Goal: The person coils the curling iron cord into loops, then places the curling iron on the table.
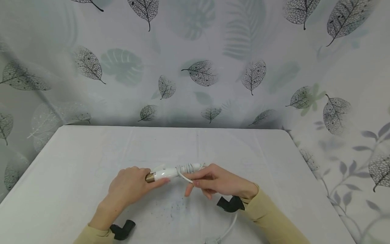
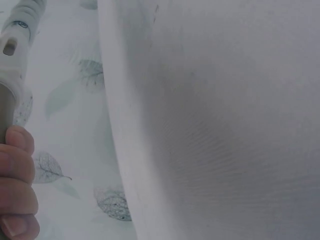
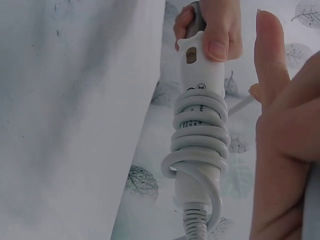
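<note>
My left hand (image 1: 131,186) grips the brownish metal barrel of a white-handled curling iron (image 1: 166,174), with the thumb stretched along the handle. In the left wrist view, curled fingers (image 2: 17,187) wrap the barrel at the lower left. Grey-white power cord (image 3: 200,132) lies in several turns around the handle, below a small brown window. My right hand (image 1: 213,181) pinches a free length of this cord (image 1: 185,178) between thumb and index finger, beside the handle. The other right fingers hang loosely below. The iron is held level over the table, its cord end pointing right.
A white table (image 1: 91,145) spreads beneath the hands, with small dark specks (image 1: 172,210) on it. The cord's plug (image 1: 213,240) lies near the bottom edge of the head view. Black wrist pieces (image 1: 231,204) show at both sleeves. Leaf-patterned cloth (image 1: 195,44) hangs behind.
</note>
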Tool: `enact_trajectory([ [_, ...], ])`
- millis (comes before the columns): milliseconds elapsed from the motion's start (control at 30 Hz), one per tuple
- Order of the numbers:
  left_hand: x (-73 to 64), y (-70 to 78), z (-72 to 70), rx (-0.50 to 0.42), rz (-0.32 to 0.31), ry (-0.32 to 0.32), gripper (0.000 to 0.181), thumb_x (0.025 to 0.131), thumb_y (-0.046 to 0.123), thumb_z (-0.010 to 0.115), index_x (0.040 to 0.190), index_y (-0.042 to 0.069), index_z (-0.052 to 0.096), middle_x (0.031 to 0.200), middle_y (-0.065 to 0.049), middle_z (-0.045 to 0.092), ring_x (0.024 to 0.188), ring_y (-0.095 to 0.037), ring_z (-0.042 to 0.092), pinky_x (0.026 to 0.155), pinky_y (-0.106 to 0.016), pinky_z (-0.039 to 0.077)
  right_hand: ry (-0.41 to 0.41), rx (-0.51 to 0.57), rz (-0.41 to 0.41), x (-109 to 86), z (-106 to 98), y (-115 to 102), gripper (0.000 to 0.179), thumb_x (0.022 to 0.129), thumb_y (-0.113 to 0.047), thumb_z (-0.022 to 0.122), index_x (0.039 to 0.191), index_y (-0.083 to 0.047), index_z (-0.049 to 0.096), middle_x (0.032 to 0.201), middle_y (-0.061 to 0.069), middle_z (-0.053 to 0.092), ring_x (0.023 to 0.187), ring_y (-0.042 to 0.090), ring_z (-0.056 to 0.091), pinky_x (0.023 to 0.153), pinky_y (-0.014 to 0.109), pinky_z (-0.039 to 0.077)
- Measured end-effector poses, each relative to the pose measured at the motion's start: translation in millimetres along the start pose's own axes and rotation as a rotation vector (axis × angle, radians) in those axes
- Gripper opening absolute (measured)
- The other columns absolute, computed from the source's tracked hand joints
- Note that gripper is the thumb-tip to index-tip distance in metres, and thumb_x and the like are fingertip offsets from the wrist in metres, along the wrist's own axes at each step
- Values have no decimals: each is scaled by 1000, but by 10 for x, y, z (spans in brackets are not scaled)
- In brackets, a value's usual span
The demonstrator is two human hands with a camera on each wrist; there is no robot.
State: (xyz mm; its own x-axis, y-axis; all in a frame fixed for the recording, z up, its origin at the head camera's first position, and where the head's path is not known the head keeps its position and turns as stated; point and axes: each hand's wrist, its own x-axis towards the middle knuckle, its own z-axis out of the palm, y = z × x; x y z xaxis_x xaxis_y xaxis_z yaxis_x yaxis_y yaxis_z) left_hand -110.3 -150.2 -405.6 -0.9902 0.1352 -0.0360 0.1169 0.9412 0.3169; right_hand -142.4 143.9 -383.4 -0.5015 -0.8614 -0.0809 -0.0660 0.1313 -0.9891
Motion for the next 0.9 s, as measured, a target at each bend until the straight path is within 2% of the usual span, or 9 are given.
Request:
enact_trajectory([
  [133, 6, -15, -25, 10, -15, 30, 71, 76, 88, 50, 62, 19, 44, 57, 5, 30, 49, -12, 33, 44, -28, 26, 50, -51, -10, 18, 19, 3, 36, 104, -12, 54, 140, -7, 56, 104, 22, 71, 54, 10, 47, 49, 21, 33],
  [300, 7, -40, -45, 26, 8, 111, 67, 81, 81, 56, 62, 17, 44, 54, 5, 30, 46, -12, 32, 42, -28, 25, 106, -150, -43, 48, 27, 29, 32, 101, -10, 57, 132, -3, 63, 101, 20, 71, 56, 8, 43, 55, 21, 38],
  [433, 17, -50, -38, 29, 34, 158, 66, 81, 78, 59, 61, 16, 44, 54, 6, 27, 46, -11, 28, 42, -27, 22, 85, -210, -47, 51, 1, 60, 33, 102, -7, 54, 133, 0, 61, 103, 22, 69, 60, 7, 43, 60, 21, 40],
  [567, 22, -51, -26, 31, 47, 189, 68, 81, 78, 59, 60, 16, 42, 54, 6, 24, 47, -10, 25, 43, -27, 21, 46, -301, -44, 45, -32, 87, 37, 101, 0, 50, 138, -1, 57, 108, 18, 66, 66, 6, 46, 64, 22, 42],
  [700, 22, -54, -16, 42, 61, 212, 67, 82, 77, 60, 59, 16, 41, 55, 6, 24, 47, -10, 25, 43, -27, 21, 36, -339, -19, 56, -47, 118, 42, 99, 6, 47, 139, -2, 55, 109, 18, 63, 68, 12, 49, 66, 21, 42],
  [900, 19, -63, -9, 57, 96, 244, 64, 82, 72, 64, 59, 17, 41, 54, 7, 25, 47, -10, 26, 43, -27, 21, 60, -386, 1, 94, -76, 246, 40, 97, 8, 52, 133, -3, 62, 94, 16, 61, 72, 22, 57, 69, 21, 43],
])
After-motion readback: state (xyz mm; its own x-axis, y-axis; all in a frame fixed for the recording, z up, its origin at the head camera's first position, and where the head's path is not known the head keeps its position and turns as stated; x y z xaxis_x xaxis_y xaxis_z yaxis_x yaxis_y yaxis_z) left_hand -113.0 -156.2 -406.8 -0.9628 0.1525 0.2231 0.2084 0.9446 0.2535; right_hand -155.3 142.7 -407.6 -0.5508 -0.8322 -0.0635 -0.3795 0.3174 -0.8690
